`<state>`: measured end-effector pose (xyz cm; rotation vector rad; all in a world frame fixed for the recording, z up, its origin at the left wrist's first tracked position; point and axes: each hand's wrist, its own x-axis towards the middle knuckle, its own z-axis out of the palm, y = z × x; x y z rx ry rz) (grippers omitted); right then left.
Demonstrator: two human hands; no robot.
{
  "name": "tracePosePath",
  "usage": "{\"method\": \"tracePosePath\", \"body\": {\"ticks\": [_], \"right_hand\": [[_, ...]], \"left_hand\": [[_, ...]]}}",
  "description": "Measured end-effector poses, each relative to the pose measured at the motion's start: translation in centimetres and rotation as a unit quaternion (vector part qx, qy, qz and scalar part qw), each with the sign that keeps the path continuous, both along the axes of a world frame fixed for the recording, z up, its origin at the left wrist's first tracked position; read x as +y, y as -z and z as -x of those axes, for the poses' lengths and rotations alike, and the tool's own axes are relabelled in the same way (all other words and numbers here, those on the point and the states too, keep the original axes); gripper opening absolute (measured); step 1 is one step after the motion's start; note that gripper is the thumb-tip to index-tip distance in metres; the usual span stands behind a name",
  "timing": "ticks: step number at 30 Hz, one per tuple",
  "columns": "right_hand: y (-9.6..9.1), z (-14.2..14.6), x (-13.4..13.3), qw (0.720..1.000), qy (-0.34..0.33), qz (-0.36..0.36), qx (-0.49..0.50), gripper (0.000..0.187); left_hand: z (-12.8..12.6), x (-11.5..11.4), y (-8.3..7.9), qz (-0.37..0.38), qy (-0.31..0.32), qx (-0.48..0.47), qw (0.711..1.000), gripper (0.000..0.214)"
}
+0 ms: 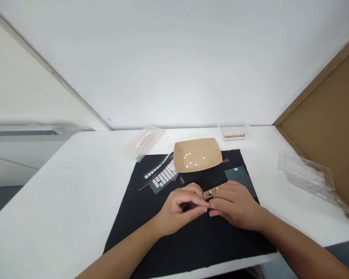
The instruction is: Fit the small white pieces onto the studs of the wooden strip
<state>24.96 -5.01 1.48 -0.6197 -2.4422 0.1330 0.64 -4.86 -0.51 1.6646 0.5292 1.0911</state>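
My left hand [184, 209] is closed in a pinch, thumb and index finger pressed together on something tiny. My right hand [237, 204] meets it from the right, its fingers bent and drawn together at the same spot; whatever lies between the fingertips is too small to name. Just behind the fingers is a tan strip [210, 193] with several small pieces on it, partly covered by my right hand. Both hands are over a black cloth [174, 252]. Near my left hand lies a small clear oval piece [182, 180].
A tan paper tray [212, 149] holds several white ovals. Left of it lie a sheet of white oval stickers [164, 176] and tweezers [154, 176]. A dark green card [241, 179], a translucent bag [147, 140], a box of gold-coloured bits [235, 132] and clear plastic cases [308, 172] lie around.
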Motion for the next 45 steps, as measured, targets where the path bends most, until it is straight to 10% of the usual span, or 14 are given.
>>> {"method": "tracePosePath", "body": {"ticks": [27, 45], "right_hand": [[0.5, 0.1, 0.0, 0.999, -0.007, -0.012, -0.03, 0.037], [0.9, 0.5, 0.1, 0.999, -0.031, -0.02, -0.03, 0.044]], "left_hand": [[0.2, -0.7, -0.7, -0.106, -0.063, 0.105, 0.987, 0.007], [0.7, -0.6, -0.6, -0.089, 0.017, 0.156, 0.984, 0.01]]}}
